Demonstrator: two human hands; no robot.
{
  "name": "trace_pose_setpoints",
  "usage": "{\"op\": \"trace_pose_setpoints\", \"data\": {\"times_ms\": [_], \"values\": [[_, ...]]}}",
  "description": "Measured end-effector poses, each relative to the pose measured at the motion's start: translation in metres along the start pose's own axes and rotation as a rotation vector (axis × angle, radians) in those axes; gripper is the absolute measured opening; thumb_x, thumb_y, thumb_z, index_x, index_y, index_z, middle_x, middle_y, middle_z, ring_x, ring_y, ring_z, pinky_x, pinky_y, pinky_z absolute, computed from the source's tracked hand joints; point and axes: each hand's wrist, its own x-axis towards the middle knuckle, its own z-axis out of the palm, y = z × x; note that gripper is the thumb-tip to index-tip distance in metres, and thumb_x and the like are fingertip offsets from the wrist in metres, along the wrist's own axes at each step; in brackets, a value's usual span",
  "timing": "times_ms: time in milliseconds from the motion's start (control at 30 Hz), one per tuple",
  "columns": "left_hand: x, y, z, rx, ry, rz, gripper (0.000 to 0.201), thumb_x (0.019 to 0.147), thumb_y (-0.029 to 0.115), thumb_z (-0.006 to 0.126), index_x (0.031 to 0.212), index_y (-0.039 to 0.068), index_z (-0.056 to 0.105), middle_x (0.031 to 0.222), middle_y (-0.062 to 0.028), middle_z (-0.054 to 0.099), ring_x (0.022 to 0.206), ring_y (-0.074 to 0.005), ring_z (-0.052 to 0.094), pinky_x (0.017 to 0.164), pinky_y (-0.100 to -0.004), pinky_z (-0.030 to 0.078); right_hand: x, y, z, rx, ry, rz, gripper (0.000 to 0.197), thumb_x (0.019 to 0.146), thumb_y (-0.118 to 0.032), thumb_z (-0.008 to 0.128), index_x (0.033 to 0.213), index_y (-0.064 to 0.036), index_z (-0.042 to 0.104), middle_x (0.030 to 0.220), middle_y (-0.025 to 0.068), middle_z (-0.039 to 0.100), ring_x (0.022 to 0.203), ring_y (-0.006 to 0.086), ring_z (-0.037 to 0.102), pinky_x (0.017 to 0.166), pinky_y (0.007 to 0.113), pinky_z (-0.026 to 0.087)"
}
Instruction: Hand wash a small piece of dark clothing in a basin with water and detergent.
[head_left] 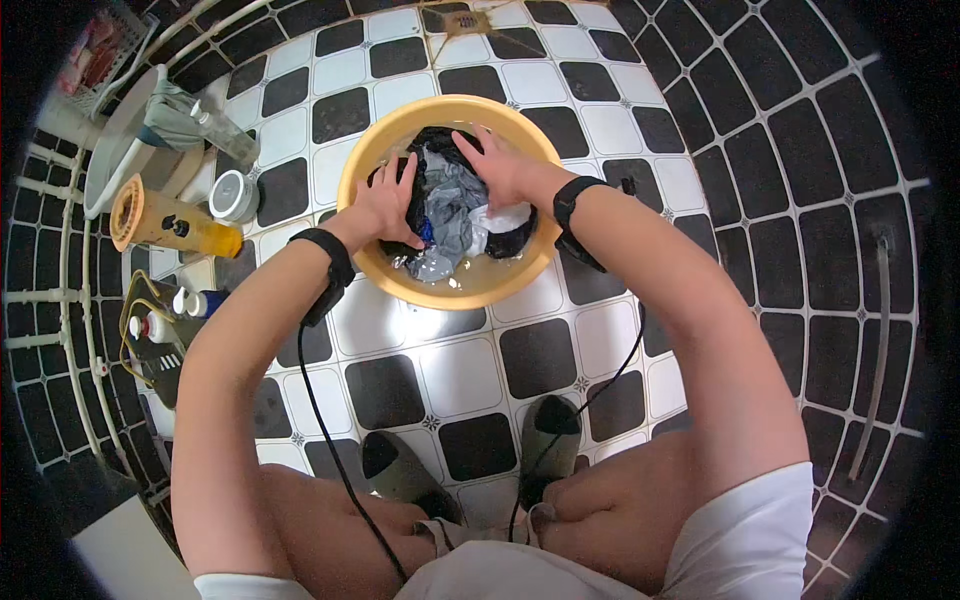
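A round yellow basin (348, 190) stands on the floor with cloudy water and a heap of wet clothes (452, 200) in it. The clothes are grey, black and white, with a small blue patch. My left hand (388, 205) rests on dark cloth at the heap's left side, fingers spread. Across from it, my right hand (503, 172) lies with fingers apart on the black and white cloth at the upper right. Neither hand visibly grips the cloth. A black band (330, 272) circles my left wrist, and another black band (572, 215) my right; a thin cable hangs from each.
Left of the basin are a clear pump bottle (225, 135), a white round tub (234, 197), an orange container (180, 225) on its side and several small bottles. A grey-white basin (105, 160) leans by wall pipes. My feet are on checkered tiles (460, 365); a drain (466, 22) lies far ahead.
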Motion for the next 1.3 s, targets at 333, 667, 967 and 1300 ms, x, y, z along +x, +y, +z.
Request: {"op": "trace_pose_setpoints", "data": {"times_ms": [333, 667, 967, 1300], "values": [[0.060, -0.026, 0.040, -0.186, -0.133, 0.013, 0.106, 0.066, 0.025, 0.080, 0.142, -0.013, 0.017, 0.116, -0.0329, 0.058, 0.108, -0.0433, 0.060, 0.093, -0.0440, 0.049, 0.063, 0.012, 0.049, -0.077, -0.037, -0.025, 0.093, 0.068, -0.010, 0.078, 0.145, -0.0062, 0.025, 0.145, 0.0246, 0.032, 0.123, 0.0444, 0.047, 0.100, 0.047, 0.044], [0.040, -0.021, 0.022, -0.110, -0.003, 0.120, 0.054, 0.069, 0.014, 0.074, 0.113, 0.000, 0.046, 0.096, -0.0201, 0.067, 0.094, -0.0381, 0.064, 0.081, -0.0458, 0.052, 0.061, 0.018, 0.020, -0.028, -0.162, -0.037, 0.051, 0.073, -0.019, 0.072, 0.118, -0.0022, 0.057, 0.108, 0.0222, 0.066, 0.104, 0.0367, 0.063, 0.089, 0.044, 0.051], [-0.004, -0.038, 0.006, -0.179, 0.394, 0.195, 0.085, 0.062, 0.022, 0.083, 0.130, 0.002, 0.037, 0.112, -0.0245, 0.053, 0.109, -0.0425, 0.052, 0.094, -0.0459, 0.044, 0.012, -0.009, -0.021, -0.026, 0.279, -0.157, 0.066, 0.068, -0.017, 0.078, 0.122, -0.0023, 0.044, 0.103, 0.0232, 0.063, 0.101, 0.0423, 0.060, 0.085, 0.047, 0.048], [-0.019, -0.017, 0.004, -0.371, 0.119, 0.278, 0.077, 0.079, 0.024, 0.073, 0.140, 0.003, 0.033, 0.123, -0.0269, 0.049, 0.113, -0.0406, 0.052, 0.098, -0.0468, 0.042, -0.032, -0.016, 0.003, -0.058, 0.197, -0.508, 0.073, 0.065, -0.018, 0.083, 0.123, -0.0017, 0.042, 0.117, 0.0177, 0.052, 0.112, 0.0348, 0.054, 0.093, 0.042, 0.048]]}}
